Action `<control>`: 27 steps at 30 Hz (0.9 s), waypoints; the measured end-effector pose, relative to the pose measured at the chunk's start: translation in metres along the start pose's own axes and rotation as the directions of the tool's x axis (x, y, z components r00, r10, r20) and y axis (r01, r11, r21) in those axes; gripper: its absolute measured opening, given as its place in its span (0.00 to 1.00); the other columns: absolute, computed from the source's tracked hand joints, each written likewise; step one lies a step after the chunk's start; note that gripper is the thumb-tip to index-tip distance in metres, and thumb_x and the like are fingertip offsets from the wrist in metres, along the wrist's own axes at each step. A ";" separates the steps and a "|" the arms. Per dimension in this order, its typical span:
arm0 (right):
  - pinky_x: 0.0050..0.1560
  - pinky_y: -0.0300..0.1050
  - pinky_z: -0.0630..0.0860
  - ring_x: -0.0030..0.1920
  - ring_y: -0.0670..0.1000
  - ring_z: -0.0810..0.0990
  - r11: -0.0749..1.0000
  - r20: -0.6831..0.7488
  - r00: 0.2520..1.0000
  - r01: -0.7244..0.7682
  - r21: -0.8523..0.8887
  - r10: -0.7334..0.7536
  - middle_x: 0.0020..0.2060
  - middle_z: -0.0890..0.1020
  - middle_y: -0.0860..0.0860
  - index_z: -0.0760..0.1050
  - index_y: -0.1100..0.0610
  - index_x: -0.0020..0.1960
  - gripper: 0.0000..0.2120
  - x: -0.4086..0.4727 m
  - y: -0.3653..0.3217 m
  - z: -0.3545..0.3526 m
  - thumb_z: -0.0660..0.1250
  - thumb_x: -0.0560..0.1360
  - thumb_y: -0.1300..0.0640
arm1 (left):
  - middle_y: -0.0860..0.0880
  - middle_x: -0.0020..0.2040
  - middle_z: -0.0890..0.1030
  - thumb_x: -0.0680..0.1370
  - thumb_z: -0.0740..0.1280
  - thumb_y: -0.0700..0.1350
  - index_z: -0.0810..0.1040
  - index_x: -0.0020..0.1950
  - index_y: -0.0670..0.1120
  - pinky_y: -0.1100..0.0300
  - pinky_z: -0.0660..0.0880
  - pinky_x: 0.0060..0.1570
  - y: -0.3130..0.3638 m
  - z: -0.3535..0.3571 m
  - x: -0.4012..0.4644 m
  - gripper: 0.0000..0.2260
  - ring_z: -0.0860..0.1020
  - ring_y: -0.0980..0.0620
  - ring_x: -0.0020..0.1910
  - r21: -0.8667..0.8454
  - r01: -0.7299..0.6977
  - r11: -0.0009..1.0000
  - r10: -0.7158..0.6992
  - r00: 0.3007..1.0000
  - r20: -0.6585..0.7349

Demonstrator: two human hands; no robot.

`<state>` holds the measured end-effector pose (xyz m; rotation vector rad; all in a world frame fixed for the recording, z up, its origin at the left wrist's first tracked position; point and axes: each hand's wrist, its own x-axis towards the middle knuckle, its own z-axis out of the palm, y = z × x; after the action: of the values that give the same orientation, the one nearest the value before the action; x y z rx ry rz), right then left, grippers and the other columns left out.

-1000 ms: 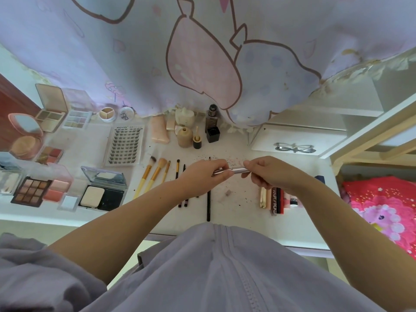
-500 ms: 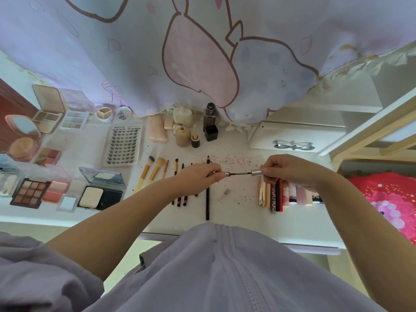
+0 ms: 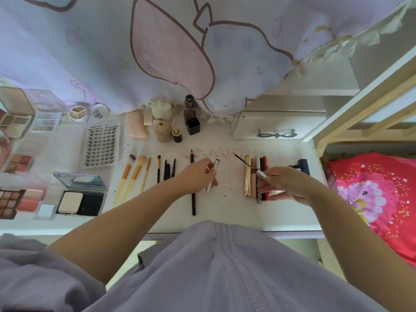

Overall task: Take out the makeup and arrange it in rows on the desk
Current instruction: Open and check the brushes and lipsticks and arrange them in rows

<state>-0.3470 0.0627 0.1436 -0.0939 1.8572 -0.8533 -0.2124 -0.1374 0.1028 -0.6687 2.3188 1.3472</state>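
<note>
A slim silver mascara tube [image 3: 212,175] is pinched between the fingers of the left hand [image 3: 198,172], its open mouth tilted up and away. The matching wand [image 3: 249,164] is gripped at its silver cap by the right hand [image 3: 284,183], the dark brush tip pointed up-left, well apart from the tube. Both are held just above the white desk [image 3: 225,206], between a long black pencil [image 3: 193,185] and a row of lip products led by a gold tube [image 3: 247,175]. Dark and pink crumbs are scattered over the desktop. Brushes [image 3: 132,174], a lash tray [image 3: 102,146] and open palettes [image 3: 13,202] are lined up to the left; a cartoon-printed curtain [image 3: 202,52] hangs behind.
</note>
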 end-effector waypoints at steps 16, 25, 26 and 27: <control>0.48 0.51 0.78 0.45 0.56 0.81 0.799 -0.064 0.987 0.083 -0.595 -0.150 0.47 0.83 0.55 0.65 0.59 0.52 0.11 0.058 0.009 0.123 0.53 0.79 0.51 | 0.47 0.49 0.77 0.81 0.55 0.54 0.76 0.52 0.44 0.58 0.67 0.39 -0.026 0.025 0.026 0.17 0.74 0.48 0.51 0.636 0.182 0.750 0.025 0.953 -0.302; 0.42 0.45 0.72 0.48 0.57 0.80 0.649 -0.035 0.979 0.105 -0.753 -0.200 0.49 0.81 0.58 0.70 0.60 0.50 0.14 0.073 -0.005 0.135 0.53 0.81 0.50 | 0.47 0.47 0.78 0.82 0.53 0.54 0.75 0.51 0.44 0.57 0.68 0.38 -0.035 0.006 0.022 0.16 0.76 0.48 0.47 0.598 0.182 0.781 0.058 0.931 -0.359; 0.44 0.46 0.75 0.47 0.57 0.81 0.655 -0.053 0.975 0.103 -0.749 -0.214 0.47 0.82 0.57 0.71 0.60 0.48 0.15 0.074 -0.007 0.125 0.53 0.81 0.49 | 0.48 0.46 0.78 0.82 0.53 0.53 0.74 0.51 0.44 0.57 0.67 0.38 -0.030 0.007 0.022 0.16 0.76 0.48 0.47 0.602 0.143 0.786 0.105 0.928 -0.357; 0.46 0.47 0.77 0.46 0.56 0.81 0.660 -0.091 0.968 0.091 -0.745 -0.236 0.46 0.82 0.57 0.72 0.60 0.48 0.17 0.075 -0.010 0.111 0.53 0.81 0.49 | 0.48 0.46 0.77 0.82 0.53 0.53 0.73 0.51 0.44 0.58 0.67 0.38 -0.023 0.009 0.022 0.15 0.75 0.48 0.46 0.603 0.090 0.793 0.162 0.922 -0.351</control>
<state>-0.2917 -0.0336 0.0690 -0.7309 2.2978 -0.1595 -0.2167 -0.1442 0.0708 -0.7106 2.8681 0.4058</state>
